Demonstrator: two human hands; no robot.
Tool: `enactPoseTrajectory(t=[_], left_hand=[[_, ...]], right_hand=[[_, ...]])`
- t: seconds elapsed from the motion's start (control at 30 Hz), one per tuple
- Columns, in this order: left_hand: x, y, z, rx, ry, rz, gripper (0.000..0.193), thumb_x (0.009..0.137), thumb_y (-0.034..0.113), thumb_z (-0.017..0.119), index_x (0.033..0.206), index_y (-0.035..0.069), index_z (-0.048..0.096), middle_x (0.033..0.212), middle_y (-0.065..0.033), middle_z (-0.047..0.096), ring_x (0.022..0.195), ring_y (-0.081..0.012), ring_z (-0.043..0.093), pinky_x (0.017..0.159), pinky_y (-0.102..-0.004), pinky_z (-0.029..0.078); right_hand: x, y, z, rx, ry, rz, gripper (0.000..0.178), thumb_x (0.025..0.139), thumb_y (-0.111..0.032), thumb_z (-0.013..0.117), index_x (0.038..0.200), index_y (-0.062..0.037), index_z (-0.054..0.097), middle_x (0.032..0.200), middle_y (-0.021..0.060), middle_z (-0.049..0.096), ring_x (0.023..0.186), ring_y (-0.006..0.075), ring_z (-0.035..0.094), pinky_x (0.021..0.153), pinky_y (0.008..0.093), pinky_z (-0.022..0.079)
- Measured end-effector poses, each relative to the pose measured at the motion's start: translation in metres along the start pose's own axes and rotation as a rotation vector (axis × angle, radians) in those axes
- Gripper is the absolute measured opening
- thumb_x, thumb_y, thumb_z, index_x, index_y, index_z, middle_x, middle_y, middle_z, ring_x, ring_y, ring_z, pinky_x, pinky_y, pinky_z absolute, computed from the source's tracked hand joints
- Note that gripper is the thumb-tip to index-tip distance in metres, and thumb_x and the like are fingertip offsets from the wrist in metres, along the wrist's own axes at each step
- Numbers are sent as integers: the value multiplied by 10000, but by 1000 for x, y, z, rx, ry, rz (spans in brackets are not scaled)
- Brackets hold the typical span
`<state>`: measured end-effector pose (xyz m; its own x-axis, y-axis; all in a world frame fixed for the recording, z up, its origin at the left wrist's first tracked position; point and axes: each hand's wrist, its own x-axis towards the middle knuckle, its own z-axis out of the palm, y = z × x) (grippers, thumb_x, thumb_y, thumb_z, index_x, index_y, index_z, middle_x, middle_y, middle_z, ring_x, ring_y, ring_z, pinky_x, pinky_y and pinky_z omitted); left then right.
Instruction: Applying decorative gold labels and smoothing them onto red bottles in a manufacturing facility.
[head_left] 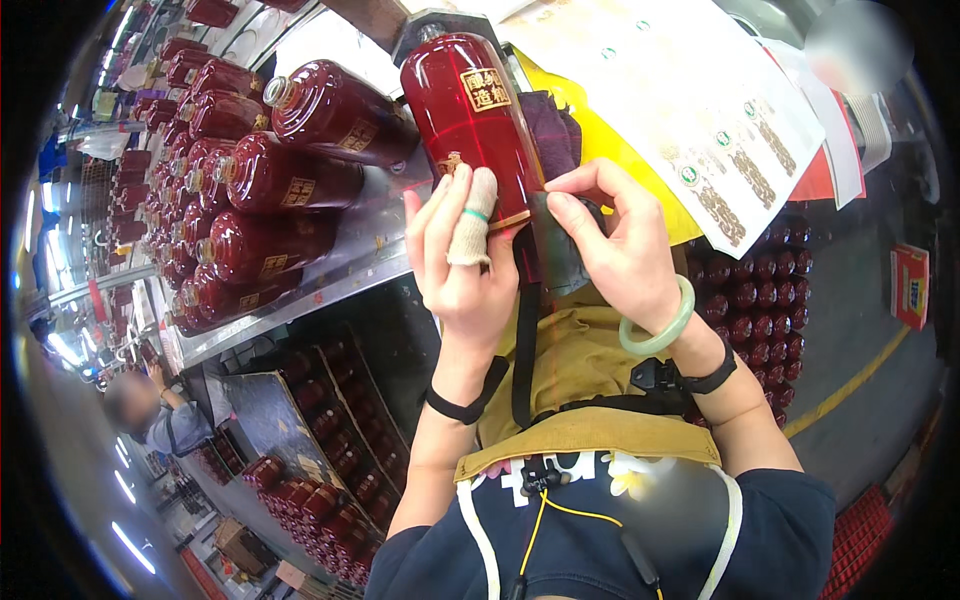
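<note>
A dark-red glass bottle [465, 110] with gold lettering lies on its side at the table edge, its neck pointing away from me, in a dark holder [410, 38]. My left hand [465, 260] grips the bottle's lower left corner, fingers along the glass and thumb by its base. One of those fingers wears a knitted finger cover [470, 225] with a green band. My right hand [625, 240] is closed in a thumb-and-finger pinch beside the bottle's lower right edge. Whatever it pinches is too small to make out.
Several more red bottles [300, 190] crowd the metal table on the left. Printed label sheets [690, 110] lie over yellow material [570, 95] at the right. A dark purple cloth [552, 130] is beside the bottle. Bottle stacks [750, 300] stand on the floor; another person [165, 415] is far left.
</note>
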<state>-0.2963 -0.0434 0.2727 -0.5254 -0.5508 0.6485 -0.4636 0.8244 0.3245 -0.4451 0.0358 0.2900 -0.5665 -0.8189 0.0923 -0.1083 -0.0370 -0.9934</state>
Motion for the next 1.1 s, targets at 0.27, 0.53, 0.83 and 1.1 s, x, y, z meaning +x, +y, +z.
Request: enactPoseTrajectory(t=[0.27, 0.53, 0.83, 1.1], left_hand=[[-12, -7, 3, -135, 100, -159, 521, 804, -52, 757, 1313, -55, 647, 1284, -205, 692, 1221, -380, 651, 1137, -489, 446], [-21, -13, 2, -180, -13, -304, 479, 913, -13, 705, 1371, -82, 587, 1348, -235, 661, 1255, -324, 650, 1073, -395, 476], [20, -27, -19, -708, -86, -506, 615, 1034, 247, 623, 1511, -90, 430, 1493, -231, 528, 1402, -283, 503, 1176, -397, 370], [99, -43, 0, -1068, -366, -981, 585, 895, 347, 829, 1240, -78, 623, 1108, -128, 722, 933, -159, 693, 850, -306, 553]], right_hand=[[-1, -5, -8, -103, 75, 56, 108, 921, -75, 710, 963, 23, 698, 849, 119, 709, 762, 180, 669, 700, 317, 509], [2, 9, -14, -211, 29, 68, 104, 924, -63, 715, 957, 32, 689, 860, 133, 707, 802, 192, 682, 754, 321, 533], [9, 1, -30, -323, 78, -7, 93, 916, -56, 721, 981, 10, 705, 850, 114, 687, 796, 212, 665, 745, 328, 523], [22, -47, -69, -45, -93, -87, 163, 1021, -100, 607, 1064, 30, 698, 965, 70, 714, 921, 117, 637, 864, 279, 500]])
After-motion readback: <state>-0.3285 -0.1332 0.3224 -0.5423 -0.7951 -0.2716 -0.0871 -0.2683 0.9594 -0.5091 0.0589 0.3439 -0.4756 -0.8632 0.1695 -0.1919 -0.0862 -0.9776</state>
